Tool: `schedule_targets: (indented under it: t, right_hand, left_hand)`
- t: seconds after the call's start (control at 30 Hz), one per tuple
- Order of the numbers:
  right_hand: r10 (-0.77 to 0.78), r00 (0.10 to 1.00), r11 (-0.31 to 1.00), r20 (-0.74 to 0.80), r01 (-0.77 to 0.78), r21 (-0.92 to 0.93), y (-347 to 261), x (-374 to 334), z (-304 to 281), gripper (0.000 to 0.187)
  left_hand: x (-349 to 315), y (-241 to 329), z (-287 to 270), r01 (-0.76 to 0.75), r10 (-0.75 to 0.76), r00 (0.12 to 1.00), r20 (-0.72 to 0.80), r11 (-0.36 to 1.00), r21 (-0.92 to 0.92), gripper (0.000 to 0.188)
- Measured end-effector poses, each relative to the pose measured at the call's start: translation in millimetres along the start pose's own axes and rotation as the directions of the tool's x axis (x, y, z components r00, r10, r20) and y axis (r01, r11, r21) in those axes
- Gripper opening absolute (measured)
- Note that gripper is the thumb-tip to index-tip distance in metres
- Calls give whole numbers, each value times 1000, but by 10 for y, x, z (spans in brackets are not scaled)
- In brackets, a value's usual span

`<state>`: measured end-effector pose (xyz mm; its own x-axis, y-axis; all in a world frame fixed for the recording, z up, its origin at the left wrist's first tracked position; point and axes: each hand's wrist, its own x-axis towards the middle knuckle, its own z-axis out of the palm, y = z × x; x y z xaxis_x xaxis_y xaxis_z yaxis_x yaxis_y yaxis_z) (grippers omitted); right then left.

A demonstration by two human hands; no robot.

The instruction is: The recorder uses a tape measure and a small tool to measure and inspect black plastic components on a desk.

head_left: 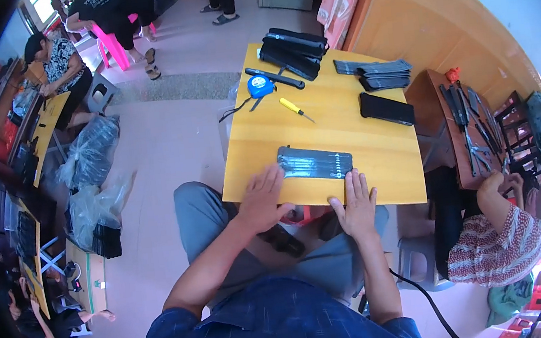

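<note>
A flat dark pouch [309, 163] with a shiny clear front lies near the front edge of the yellow table. Several slim silver shapes show in a row under its surface; I cannot make out exactly what they are. My left hand [263, 201] is at the pouch's left end, fingers stretched out, their tips at its edge. Near its lower right corner, my right hand [356, 205] rests flat with the fingers extended. Neither hand grips anything. Beyond the pouch lie a yellow-handled screwdriver [292, 107] and a blue tape measure [260, 85].
The yellow table [244, 172] also bears a stack of black cases [291, 53], a black rod-shaped tool [274, 78], folded dark sleeves [382, 73] and a black case [386, 109]. Another person sits right beside a brown table [456, 143] with long dark parts. Plastic bags [91, 148] stand left.
</note>
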<state>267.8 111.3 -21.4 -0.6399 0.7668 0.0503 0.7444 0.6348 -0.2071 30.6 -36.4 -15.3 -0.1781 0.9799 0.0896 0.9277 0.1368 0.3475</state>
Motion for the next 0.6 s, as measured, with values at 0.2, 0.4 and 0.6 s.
schedule_targets:
  t: [0.2, 0.4, 0.6]
  right_hand:
    - [37, 992, 999, -117, -36, 9, -74, -15, 55, 82]
    - [-121, 984, 989, -128, 131, 70, -422, 80, 60, 78]
    - [-120, 990, 992, -68, 123, 34, -572, 108, 97, 76]
  left_hand:
    - [-430, -221, -69, 85, -72, 991, -115, 991, 105, 86]
    - [-451, 65, -169, 61, -57, 995, -87, 997, 37, 86]
    - [-113, 196, -100, -75, 70, 989, -130, 997, -29, 85]
